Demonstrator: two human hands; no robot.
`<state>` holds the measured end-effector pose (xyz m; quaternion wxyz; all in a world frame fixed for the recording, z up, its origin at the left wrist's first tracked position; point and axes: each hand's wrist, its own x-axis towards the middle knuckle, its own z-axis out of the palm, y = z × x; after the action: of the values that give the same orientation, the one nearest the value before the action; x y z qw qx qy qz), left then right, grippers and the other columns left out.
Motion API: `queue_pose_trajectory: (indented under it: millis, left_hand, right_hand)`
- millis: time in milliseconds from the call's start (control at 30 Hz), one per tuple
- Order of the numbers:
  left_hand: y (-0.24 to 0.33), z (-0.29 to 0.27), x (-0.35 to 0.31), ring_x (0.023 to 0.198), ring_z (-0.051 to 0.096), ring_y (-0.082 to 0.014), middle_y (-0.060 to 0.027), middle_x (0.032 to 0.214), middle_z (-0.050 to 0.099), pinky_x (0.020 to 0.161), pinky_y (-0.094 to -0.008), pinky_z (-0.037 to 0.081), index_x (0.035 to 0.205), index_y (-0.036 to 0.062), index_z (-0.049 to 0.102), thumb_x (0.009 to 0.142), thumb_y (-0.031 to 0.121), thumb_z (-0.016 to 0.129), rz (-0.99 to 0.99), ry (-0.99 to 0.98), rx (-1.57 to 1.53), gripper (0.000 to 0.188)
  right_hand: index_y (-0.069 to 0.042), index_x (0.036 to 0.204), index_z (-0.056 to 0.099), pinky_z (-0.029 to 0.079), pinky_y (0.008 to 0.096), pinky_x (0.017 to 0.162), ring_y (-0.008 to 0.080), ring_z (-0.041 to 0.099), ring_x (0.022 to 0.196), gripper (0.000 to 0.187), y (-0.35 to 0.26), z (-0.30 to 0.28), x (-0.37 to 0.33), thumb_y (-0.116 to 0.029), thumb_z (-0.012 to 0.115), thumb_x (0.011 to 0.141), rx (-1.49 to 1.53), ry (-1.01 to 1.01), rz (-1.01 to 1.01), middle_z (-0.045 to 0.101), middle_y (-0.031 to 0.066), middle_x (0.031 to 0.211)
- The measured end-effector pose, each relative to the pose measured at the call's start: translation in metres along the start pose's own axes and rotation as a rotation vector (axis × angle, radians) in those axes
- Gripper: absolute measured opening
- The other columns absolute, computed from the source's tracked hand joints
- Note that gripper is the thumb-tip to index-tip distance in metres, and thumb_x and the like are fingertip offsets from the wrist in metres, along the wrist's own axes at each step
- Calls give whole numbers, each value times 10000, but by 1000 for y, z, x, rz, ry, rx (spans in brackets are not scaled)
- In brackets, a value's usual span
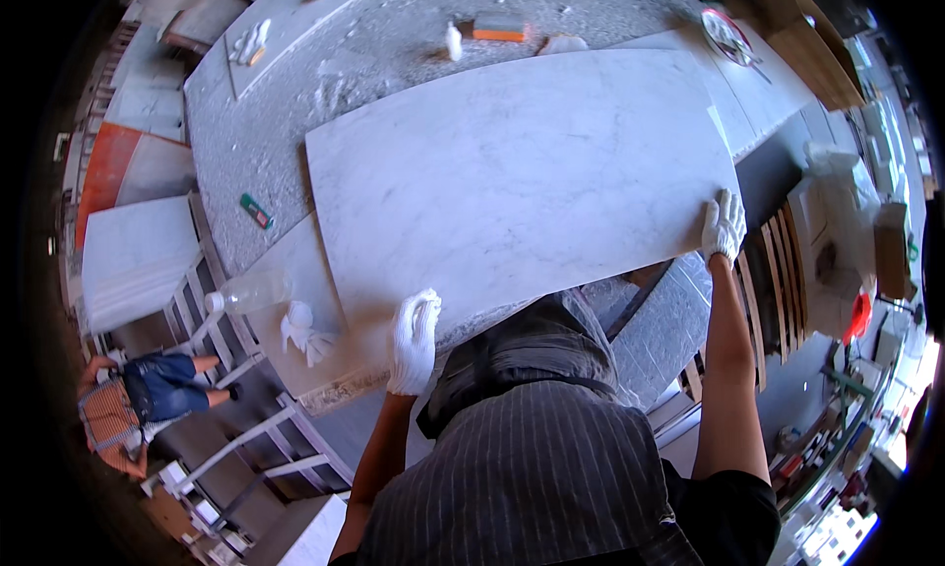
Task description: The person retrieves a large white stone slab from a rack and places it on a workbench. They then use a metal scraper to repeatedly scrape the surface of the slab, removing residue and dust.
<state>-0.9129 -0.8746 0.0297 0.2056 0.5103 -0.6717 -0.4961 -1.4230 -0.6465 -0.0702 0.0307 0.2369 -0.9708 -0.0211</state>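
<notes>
Both gloved hands, left hand (413, 340) and right hand (724, 226), grasp the marble slab's (512, 182) near edge.

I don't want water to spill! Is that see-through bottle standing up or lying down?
Lying down. The clear plastic bottle rests on its side on the stone bench, beside a crumpled white cloth.

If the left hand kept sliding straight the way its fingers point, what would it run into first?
Nothing soon, it seems: the left hand points across the bare marble slab. Beyond its far edge lies an orange block, though depth is unclear.
</notes>
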Motion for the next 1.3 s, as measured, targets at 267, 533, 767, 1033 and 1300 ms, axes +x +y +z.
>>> queue_pose_trajectory:
  millis: [267,533,767,1033,1300]
  left_hand:
    - [20,46,43,1012,616,-291,-148,1094,642,878,-376,484,1123,21,604,891,162,642,266,-18,333,274]
    - [27,113,92,1282,405,-404,-182,1345,493,1077,-508,309,1263,69,563,869,281,630,529,41,905,453]
    - [40,150,111,1281,397,-393,-181,1349,485,1087,-519,285,1252,78,575,905,234,537,548,127,1008,383]
    - [36,151,113,1294,368,-411,-183,1361,455,1094,-541,265,1232,54,563,936,251,472,557,110,1024,367]
    - [39,146,113,1266,395,-429,-196,1323,483,1087,-553,284,1213,41,581,933,252,462,509,90,1079,370]
  right_hand:
    - [-145,1308,512,254,490,1103,304,431,1257,437,-189,-91,-80,-312,499,905,300,-130,-407,507,161,1290]
    - [-231,1365,488,219,465,1151,242,374,1363,458,-168,-79,-39,-427,469,951,332,-370,-985,428,57,1461]
    - [-122,1393,436,158,507,1155,361,278,1393,504,-56,-13,104,-383,417,961,194,98,-173,379,154,1471]
    - [-166,1309,531,212,474,1152,269,373,1348,475,-240,-36,-15,-424,478,914,773,-145,-1133,450,74,1429]
    - [-113,1270,538,278,493,1065,318,404,1289,472,-162,-35,236,-399,487,899,363,143,-573,510,118,1339]
